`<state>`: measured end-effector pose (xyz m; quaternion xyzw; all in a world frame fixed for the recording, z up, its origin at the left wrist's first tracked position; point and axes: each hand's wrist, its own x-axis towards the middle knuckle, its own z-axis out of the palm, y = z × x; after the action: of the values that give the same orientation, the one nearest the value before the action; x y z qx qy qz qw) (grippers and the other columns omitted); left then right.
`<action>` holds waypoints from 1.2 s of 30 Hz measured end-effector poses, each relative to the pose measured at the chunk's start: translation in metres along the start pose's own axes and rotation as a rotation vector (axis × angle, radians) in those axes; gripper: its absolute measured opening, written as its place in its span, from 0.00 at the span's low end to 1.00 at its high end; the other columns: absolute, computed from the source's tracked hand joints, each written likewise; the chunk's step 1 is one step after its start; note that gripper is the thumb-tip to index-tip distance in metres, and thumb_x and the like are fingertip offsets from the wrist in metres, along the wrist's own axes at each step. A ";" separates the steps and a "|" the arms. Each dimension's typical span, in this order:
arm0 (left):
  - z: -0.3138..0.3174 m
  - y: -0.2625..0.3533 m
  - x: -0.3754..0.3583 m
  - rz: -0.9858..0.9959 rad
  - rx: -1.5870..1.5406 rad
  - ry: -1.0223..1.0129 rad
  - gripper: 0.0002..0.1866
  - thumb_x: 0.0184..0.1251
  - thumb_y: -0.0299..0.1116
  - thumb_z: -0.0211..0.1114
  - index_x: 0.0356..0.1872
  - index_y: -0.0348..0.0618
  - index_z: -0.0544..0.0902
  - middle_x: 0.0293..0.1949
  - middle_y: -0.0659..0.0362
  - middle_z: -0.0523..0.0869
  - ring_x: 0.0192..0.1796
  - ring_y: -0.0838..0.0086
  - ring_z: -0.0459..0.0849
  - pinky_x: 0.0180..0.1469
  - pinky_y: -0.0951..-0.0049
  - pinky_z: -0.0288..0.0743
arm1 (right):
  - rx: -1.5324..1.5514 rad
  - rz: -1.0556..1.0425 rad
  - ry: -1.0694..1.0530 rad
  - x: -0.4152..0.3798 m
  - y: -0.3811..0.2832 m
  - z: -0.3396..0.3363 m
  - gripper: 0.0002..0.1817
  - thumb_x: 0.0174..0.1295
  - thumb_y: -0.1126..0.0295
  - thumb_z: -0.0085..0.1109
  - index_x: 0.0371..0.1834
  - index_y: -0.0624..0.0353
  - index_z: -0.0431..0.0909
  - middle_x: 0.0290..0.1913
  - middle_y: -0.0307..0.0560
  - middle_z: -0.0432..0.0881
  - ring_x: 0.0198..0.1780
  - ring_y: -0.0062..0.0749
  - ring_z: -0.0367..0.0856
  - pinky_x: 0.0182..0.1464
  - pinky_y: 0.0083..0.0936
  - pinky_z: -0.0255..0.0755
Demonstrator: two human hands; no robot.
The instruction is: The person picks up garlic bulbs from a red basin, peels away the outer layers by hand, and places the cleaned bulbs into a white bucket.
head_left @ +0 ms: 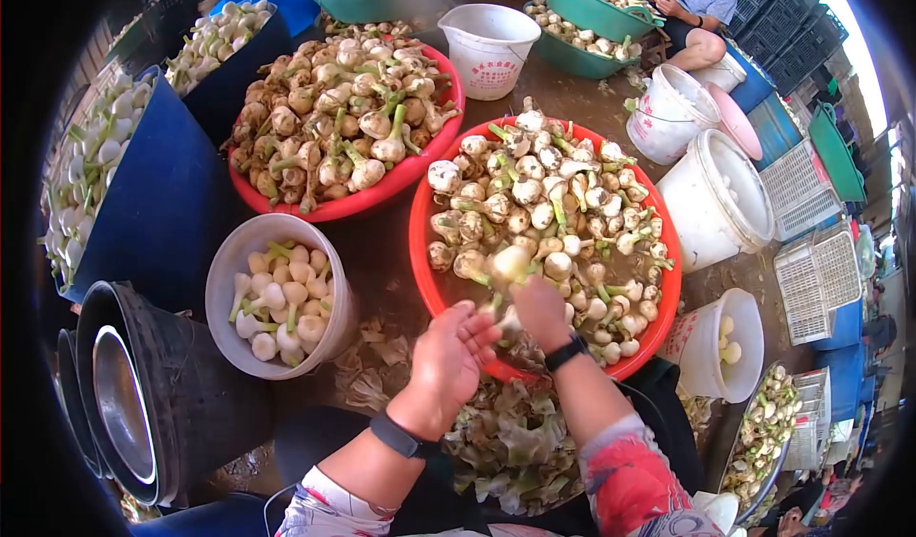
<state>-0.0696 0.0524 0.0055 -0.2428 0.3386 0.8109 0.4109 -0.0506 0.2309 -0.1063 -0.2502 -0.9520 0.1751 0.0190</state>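
My left hand is palm up at the near edge of a red basin, its fingers spread and slightly curled, with nothing in it. Just to its right, my right hand is closed, with a motion-blurred garlic bulb at its fingertips. That bulb looks paler and cleaner than most around it. The basin is heaped with garlic bulbs in dirty skins with short green stems. Loose peeled skins lie in a pile below my hands.
At left stands a white bucket of peeled garlic, beside black tubs. Behind it are another red basin of garlic and blue bins. White buckets line the right. A seated person works at the back right.
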 end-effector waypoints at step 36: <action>0.026 -0.077 -0.027 0.516 0.909 -0.477 0.27 0.62 0.44 0.52 0.56 0.40 0.58 0.43 0.55 0.76 0.33 0.76 0.79 0.21 0.86 0.67 | 0.607 -0.128 0.217 -0.136 0.010 -0.167 0.08 0.51 0.70 0.56 0.32 0.61 0.78 0.26 0.52 0.79 0.28 0.39 0.79 0.31 0.28 0.71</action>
<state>0.0060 0.0913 0.0137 0.2385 0.5996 0.6901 0.3277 0.0933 0.2272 0.0542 -0.1898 -0.8625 0.4219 0.2050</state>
